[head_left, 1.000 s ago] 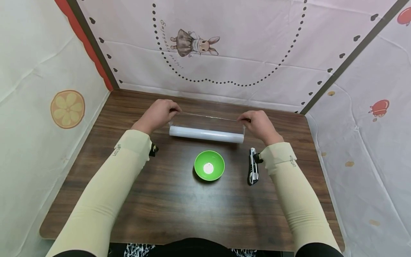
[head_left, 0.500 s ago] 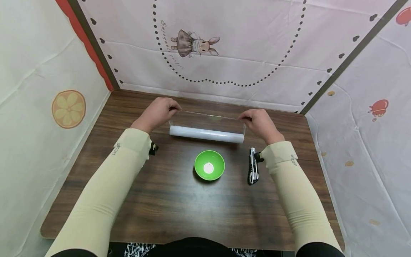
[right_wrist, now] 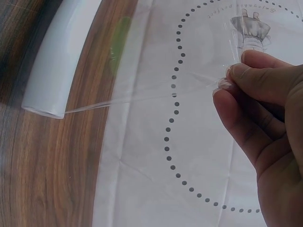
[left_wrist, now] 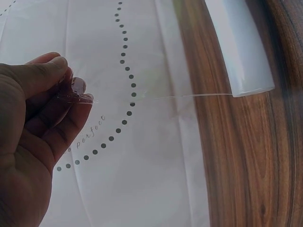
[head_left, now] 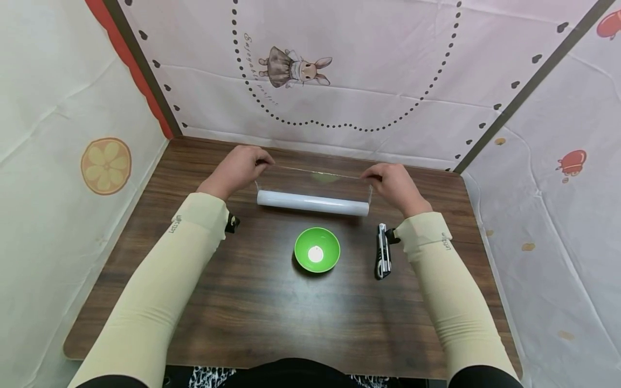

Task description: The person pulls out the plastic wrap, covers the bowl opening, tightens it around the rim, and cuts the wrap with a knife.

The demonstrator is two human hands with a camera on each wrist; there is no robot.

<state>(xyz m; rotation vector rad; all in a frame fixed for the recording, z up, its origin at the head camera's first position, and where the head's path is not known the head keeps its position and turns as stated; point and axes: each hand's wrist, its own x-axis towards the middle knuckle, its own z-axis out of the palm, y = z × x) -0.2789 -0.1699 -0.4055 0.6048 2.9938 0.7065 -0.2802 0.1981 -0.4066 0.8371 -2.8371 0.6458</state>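
Observation:
A white roll of plastic wrap lies crosswise on the table, and a see-through sheet of plastic wrap stretches from it toward the back wall. My left hand pinches one corner of the sheet's free edge. At the opposite corner my right hand pinches the same edge between thumb and fingers. In the left wrist view, bunched film shows at the fingertips and a taut side edge runs back to the roll. The right wrist view shows film gathered between thumb and forefinger.
Nearer the body than the roll stands a green bowl. A utility knife lies to its right, close to the right sleeve. Printed white cloth walls border the brown wooden table at the back and both sides.
Both hands have shifted very slightly toward the back wall, still pinching the sheet, and a faint greenish reflection has appeared on the film. The roll, bowl and knife keep their places.

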